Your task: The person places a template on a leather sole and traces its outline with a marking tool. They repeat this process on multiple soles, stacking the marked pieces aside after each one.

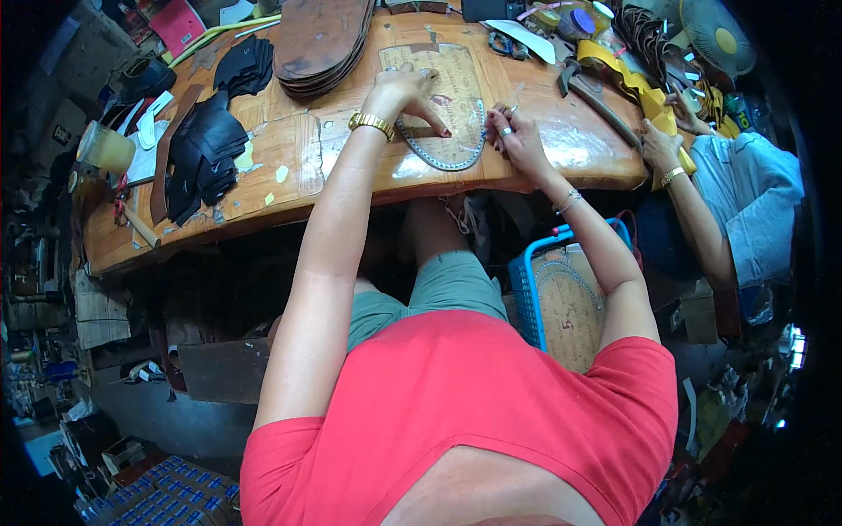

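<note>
Close beside tan panel (460, 79), brown stack (323, 35)

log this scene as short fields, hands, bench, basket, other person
left hand: spread on tan, flat, round-bottomed panel with grey dotted border
right hand: at the panel's right edge, grip unclear
orange-brown wooden bench: stacked brown flat pieces, flat black pieces
blue plastic basket: holds similar tan panel
other person's nearer hand: at yellow strip

The left grip (408, 89) rests on a tan pattern board (458, 79) with a round, dotted edge. The right grip (523, 145) is at the board's right edge. Black leather pieces (206, 145) and a brown leather stack (320, 37) lie left on the wooden surface (294, 131), a hammer (603, 110) right.
</note>
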Motion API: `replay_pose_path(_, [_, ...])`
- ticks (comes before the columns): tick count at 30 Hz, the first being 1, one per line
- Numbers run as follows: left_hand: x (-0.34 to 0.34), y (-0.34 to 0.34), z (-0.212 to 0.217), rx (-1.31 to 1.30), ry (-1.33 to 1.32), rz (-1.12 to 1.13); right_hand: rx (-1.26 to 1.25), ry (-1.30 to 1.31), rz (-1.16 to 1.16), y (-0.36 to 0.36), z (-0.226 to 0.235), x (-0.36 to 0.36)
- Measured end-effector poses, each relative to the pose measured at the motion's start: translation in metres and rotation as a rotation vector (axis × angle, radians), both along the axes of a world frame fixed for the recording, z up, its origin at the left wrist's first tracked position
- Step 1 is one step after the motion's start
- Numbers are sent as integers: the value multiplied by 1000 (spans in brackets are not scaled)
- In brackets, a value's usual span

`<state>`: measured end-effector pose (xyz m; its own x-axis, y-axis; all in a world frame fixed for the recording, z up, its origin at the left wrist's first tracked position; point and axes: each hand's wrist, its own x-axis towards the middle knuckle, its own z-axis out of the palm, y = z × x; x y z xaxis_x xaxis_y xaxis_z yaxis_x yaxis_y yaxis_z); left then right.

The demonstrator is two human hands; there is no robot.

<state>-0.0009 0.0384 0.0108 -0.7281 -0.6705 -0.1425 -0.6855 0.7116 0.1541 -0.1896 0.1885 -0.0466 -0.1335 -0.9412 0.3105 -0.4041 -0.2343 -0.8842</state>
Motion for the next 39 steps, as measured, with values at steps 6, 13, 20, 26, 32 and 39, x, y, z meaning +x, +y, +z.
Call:
replay_pose_path(6, [-2,1,1,2,-27,5,-207,312,50,4,0,3])
replay_pose_path(13, [-3,1,-3,-16,-20,4,-72,150,39,10,-1,5])
replay_pose_path(20, [-3,-1,-9,-100,67,10,-165,257,69,9,-7,5])
replay_pose_path(26, [-2,2,-7,-115,80,16,-58,-35,73,14,3,14])
replay_pose_path(32, [-3,-3,-13,-100,92,4,101,-254,77,14,4,12])
replay_pose_path(39, [-3,-5,-17,-102,83,-1,79,-89,118,18,7,18])
